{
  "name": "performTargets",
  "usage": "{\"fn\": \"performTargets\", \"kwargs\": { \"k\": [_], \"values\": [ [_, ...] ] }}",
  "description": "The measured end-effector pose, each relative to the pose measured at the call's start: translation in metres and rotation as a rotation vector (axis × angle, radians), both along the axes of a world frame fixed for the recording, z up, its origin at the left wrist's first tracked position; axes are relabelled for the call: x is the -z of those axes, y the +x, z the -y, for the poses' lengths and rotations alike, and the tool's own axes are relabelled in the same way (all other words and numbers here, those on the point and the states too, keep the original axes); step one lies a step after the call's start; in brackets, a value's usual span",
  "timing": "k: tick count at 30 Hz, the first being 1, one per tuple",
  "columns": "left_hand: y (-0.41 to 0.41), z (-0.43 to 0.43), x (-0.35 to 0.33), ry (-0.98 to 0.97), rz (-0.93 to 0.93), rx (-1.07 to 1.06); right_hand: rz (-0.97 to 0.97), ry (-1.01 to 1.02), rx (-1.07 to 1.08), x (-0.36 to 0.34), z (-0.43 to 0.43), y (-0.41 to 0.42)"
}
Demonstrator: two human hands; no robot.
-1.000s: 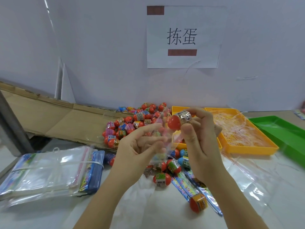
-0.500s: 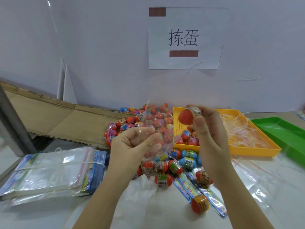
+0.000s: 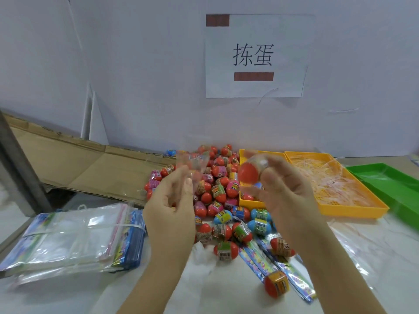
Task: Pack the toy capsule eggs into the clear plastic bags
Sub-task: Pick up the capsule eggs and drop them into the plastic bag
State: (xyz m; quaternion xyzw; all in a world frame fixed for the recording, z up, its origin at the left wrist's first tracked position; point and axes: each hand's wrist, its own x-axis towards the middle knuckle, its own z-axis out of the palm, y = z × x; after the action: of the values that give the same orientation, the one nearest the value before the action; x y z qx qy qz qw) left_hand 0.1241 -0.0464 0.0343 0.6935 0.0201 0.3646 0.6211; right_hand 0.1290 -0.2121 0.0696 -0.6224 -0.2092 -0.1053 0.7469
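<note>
Head view, white table point(image 3: 56, 300), egg pile point(image 3: 217, 189), pale wall point(image 3: 136, 64), paper sign point(image 3: 256, 55), cardboard point(image 3: 90, 164)

A white paper sign point(image 3: 256, 55) on the wall point(image 3: 136, 64) bears two large black characters, 拣蛋. One brown bar point(image 3: 217, 20) covers its top left corner, and a second bar point(image 3: 254, 76) lies under the characters.

The eggs point(image 3: 217, 196) on the counter point(image 3: 56, 295) wear printed bands. The near egg point(image 3: 224, 253) shows a barcode, but the print is too small to read. The label on the held egg point(image 3: 249, 173) in the right hand point(image 3: 288, 196) is blurred. Print on the strips point(image 3: 256, 259) and on the cards in the stack of bags point(image 3: 127, 241) cannot be read.
</note>
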Motion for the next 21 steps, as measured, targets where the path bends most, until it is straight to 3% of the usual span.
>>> {"fn": "performTargets", "kwargs": {
  "k": [3,5,7,8,10,13,14,16,18,21],
  "values": [
    [-0.007,0.010,0.006,0.568,0.121,-0.071,-0.135,-0.108,-0.329,0.006,-0.017,-0.006],
    [-0.011,0.018,0.009,0.884,0.081,-0.025,-0.136,-0.066,-0.334,0.010,-0.026,-0.008],
    [-0.015,0.021,0.008,0.981,0.020,0.078,-0.135,0.031,-0.242,0.009,-0.024,-0.004],
    [-0.017,0.021,0.007,0.922,0.010,0.174,-0.130,0.079,-0.214,0.007,-0.019,-0.001],
    [-0.021,0.017,-0.002,0.577,-0.023,0.351,-0.116,0.132,-0.221,0.004,-0.007,0.005],
    [-0.017,0.004,-0.015,0.142,-0.059,0.312,-0.118,0.039,-0.313,0.002,0.005,0.006],
    [-0.014,-0.002,-0.020,0.082,-0.153,0.348,-0.108,-0.016,-0.354,0.003,0.006,0.006],
    [-0.009,-0.010,-0.027,-0.059,-0.367,0.633,-0.101,-0.088,-0.413,0.005,0.005,0.004],
    [-0.008,-0.015,-0.028,-0.229,-0.453,0.836,-0.105,-0.114,-0.442,0.004,0.004,0.002],
    [-0.007,-0.012,-0.024,-0.298,-0.364,0.740,-0.079,-0.152,-0.334,0.000,0.004,0.000]
  ]
}}
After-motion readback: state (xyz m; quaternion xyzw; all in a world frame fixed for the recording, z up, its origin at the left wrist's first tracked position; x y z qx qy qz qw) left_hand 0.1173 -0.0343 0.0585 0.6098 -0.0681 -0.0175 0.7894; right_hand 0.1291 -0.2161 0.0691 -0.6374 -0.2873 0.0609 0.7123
